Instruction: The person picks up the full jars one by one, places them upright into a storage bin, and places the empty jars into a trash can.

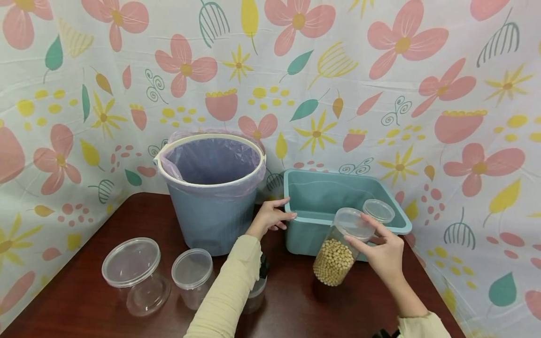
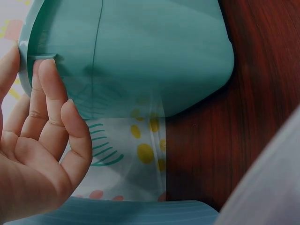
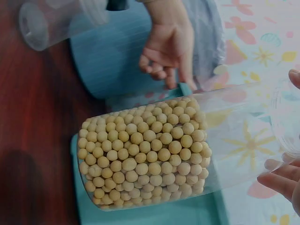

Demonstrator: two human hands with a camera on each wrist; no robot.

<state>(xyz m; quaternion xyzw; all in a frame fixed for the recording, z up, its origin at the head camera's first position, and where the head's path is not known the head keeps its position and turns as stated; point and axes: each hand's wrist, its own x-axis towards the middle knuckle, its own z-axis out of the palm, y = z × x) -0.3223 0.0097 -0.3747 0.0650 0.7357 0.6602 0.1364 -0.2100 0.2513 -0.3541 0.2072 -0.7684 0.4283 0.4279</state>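
My right hand point(image 1: 383, 251) grips a clear plastic jar point(image 1: 334, 258) by its lid end. Round, tan beans that look like soybeans point(image 3: 145, 150) fill the lower part of the jar, which tilts in front of the teal basin point(image 1: 308, 234). My left hand point(image 1: 270, 218) holds the basin's left rim, and in the left wrist view its fingers point(image 2: 52, 86) reach up under that rim. Behind the held jar, a second clear round lid point(image 1: 379, 211) shows over the basin's front right side; what is below it is mostly hidden.
A blue bin point(image 1: 207, 220) lined with a thin purple bag stands left of the basin. Nearer on the dark wooden table point(image 1: 291, 310) are a wide clear container point(image 1: 132, 263), a smaller clear jar point(image 1: 192, 272) and another jar point(image 1: 255, 295) partly behind my left forearm. Flowered cloth hangs behind.
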